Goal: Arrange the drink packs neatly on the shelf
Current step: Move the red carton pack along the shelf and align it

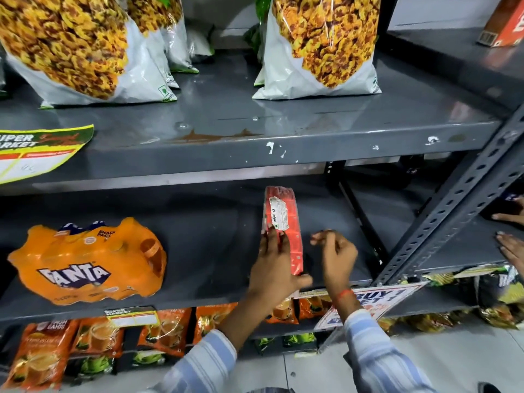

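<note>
A narrow red drink pack (282, 228) stands on edge on the grey middle shelf (215, 290), pinched along its near side by my left hand (273, 268), thumb wrapped under its front end. Just right of that grip, my right hand (337, 256) hovers with fingers loosely curled, apparently touching nothing. Well to the left of my grip lies an orange Fanta multipack (88, 265), flat on the same shelf.

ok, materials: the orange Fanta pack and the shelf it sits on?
Fanta pack: looks like glossy plastic shrink-wrap, going by its wrinkles and highlights. Shelf: apparently grey painted metal; the tier above shows chipped paint and rust-like stains.
</note>
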A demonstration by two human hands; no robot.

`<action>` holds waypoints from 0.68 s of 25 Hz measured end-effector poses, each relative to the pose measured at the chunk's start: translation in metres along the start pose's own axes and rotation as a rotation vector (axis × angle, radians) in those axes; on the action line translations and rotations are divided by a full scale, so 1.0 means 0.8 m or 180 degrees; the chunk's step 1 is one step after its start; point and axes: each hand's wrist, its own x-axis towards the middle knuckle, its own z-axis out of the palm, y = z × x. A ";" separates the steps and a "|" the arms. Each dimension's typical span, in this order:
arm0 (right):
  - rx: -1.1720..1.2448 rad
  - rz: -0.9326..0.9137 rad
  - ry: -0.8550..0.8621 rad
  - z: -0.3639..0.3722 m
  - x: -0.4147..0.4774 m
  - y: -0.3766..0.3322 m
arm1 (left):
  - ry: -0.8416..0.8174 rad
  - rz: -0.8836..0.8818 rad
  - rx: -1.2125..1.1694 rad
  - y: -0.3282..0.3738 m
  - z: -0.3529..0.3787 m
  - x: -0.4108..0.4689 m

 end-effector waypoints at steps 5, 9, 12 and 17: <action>-0.1108 -0.1055 -0.0654 0.019 0.030 -0.017 | -0.0903 0.0506 0.0238 -0.076 -0.067 0.015; -0.2384 -0.1571 -0.1411 0.027 0.048 -0.014 | -0.0741 0.0465 0.0477 -0.093 -0.072 0.021; -0.2918 -0.1621 -0.1442 0.023 0.046 -0.011 | 0.0057 0.0234 -0.0187 -0.099 -0.051 0.010; -0.2999 -0.1638 -0.1169 0.014 0.028 -0.006 | 0.0820 0.0150 -0.0474 -0.098 -0.018 -0.002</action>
